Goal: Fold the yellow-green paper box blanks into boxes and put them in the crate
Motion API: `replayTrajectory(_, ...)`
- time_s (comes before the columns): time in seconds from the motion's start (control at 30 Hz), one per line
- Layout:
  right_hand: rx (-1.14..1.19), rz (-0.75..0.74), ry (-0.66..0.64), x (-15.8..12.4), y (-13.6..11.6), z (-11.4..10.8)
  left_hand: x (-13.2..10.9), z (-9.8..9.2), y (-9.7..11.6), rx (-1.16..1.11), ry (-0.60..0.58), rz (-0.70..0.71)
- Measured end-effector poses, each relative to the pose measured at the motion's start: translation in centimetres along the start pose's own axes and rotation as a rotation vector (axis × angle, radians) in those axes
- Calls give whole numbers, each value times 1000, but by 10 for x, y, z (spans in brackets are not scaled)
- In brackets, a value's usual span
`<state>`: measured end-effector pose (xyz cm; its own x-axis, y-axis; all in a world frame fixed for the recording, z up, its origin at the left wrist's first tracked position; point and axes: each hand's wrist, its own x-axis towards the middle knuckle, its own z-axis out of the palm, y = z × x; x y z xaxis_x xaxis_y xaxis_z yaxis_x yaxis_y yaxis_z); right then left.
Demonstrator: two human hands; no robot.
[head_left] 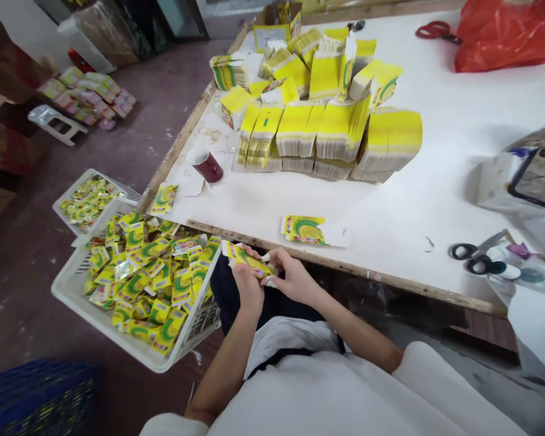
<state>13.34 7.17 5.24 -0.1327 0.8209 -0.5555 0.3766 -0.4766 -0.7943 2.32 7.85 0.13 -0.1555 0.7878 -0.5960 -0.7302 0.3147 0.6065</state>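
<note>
Above my lap, by the table's front edge, both hands hold a small yellow-and-green printed box [245, 257]. My left hand [249, 284] wraps round its near side, with the thumb along it. The fingers of my right hand [290, 277] pinch its right end. A flattened yellow box blank [305, 230] lies on the table just beyond my hands. To the left, a white plastic basket [163, 362] is heaped with similar yellow boxes [140, 266], its right rim close to my left hand.
On the white table [436, 212] stand several stacks of yellow box blanks [300, 130]. A dark red mug [208, 166] is at the left, black-handled scissors [476, 251] and a phone [539, 177] at the right. A red bag [508, 36] lies far right. A blue crate [40, 396] sits on the floor.
</note>
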Motion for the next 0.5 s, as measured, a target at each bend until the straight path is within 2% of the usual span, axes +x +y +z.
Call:
replayTrajectory(0.13, -111, -105, 85, 3, 2, -28, -6, -23, -11, 172, -57, -15)
replayTrajectory(0.2, -179, -188, 136, 3, 0, -41, -4, -32, -9, 211, -82, -57)
replayTrajectory(0.3, -378, -343, 218, 1, -7, -58, 9, -39, 8, 169, -263, -141)
replayTrajectory(0.37, -549, -417, 213, -3, -14, -64, 21, -42, 26, 134, -395, -127)
replayTrajectory(0.43, -687, -481, 142, -8, -19, -64, 27, -41, 42, 254, -519, -80)
replayTrajectory(0.5, -737, -543, 93, -12, -19, -57, 23, -36, 50, 511, -678, -83)
